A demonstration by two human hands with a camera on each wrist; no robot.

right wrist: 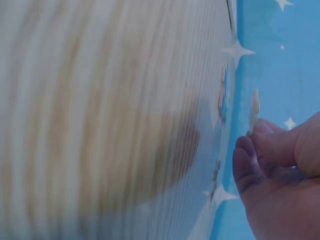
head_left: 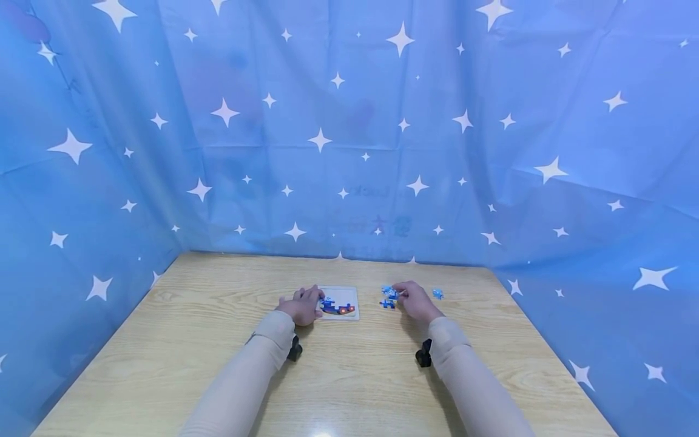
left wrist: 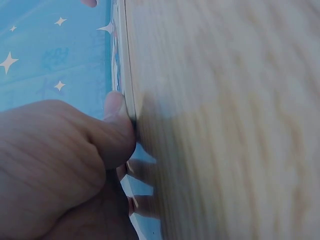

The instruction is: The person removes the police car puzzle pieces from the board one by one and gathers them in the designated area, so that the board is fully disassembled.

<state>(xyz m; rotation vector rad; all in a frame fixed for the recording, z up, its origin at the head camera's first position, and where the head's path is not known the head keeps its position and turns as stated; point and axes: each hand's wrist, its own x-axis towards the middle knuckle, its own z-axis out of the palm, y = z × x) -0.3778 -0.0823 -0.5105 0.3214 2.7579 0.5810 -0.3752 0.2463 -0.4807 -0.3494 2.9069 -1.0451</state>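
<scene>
A puzzle board (head_left: pixel 354 297) with a pale rim lies mid-table, part of a picture with a blue and dark vehicle fitted in it. My left hand (head_left: pixel 303 306) holds it at its left side. The thumb (left wrist: pixel 114 107) presses on the rim in the left wrist view, other fingers bent down at the table. Over on the right, my right hand (head_left: pixel 417 301) pinches a jigsaw piece (right wrist: pixel 254 107) between thumb and fingertips, raised off the table with its edge toward the camera. Loose blue pieces (head_left: pixel 387 304) lie just left of those fingers.
Another blue piece (head_left: pixel 438 293) lies by itself to the right of the right hand. The light wooden table (head_left: pixel 360 376) ends at a blue star-patterned curtain (head_left: pixel 349 145) behind and at both sides. A black wrist mount (head_left: pixel 423 353) is under the right sleeve.
</scene>
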